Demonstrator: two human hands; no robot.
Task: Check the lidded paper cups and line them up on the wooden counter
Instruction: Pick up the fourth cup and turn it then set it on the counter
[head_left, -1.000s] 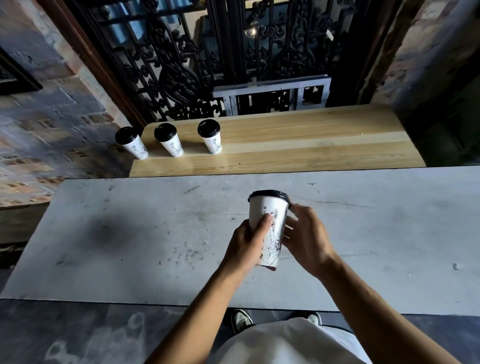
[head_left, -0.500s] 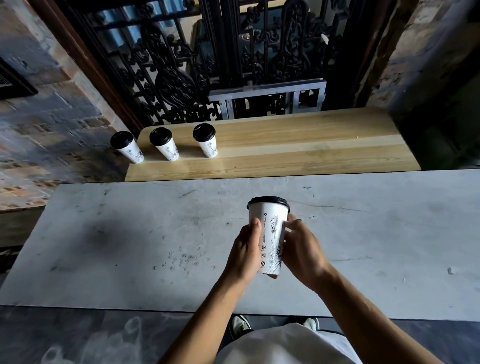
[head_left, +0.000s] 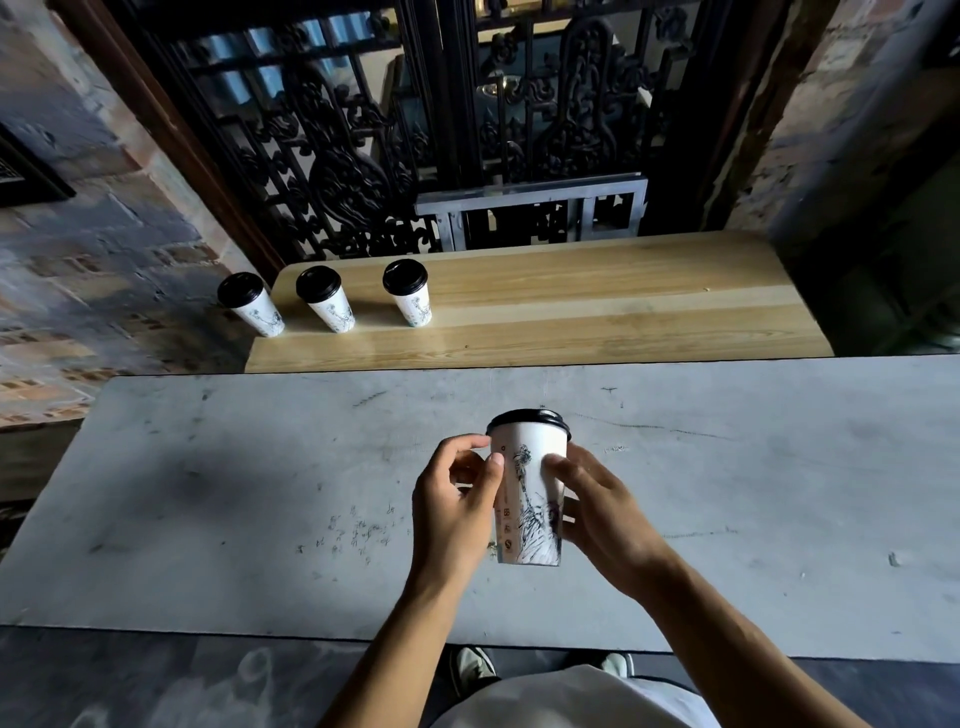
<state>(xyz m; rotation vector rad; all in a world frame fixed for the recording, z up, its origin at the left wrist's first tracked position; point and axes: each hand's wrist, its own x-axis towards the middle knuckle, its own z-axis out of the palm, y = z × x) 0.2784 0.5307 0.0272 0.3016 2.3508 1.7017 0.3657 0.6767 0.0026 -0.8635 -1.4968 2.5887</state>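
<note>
Paper cup (head_left: 527, 499) with a black lid, held up over the grey table (head_left: 208, 493)
The left hand (head_left: 457, 506) and right hand (head_left: 597, 501) both curl round its sides; three more cups (head_left: 332, 299) stand in a row on the wooden counter (head_left: 597, 306)

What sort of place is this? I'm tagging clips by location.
Probably a café's serving counter: lidded paper cups lined up on a wooden counter, below an ornate iron grille set between brick walls.
</note>
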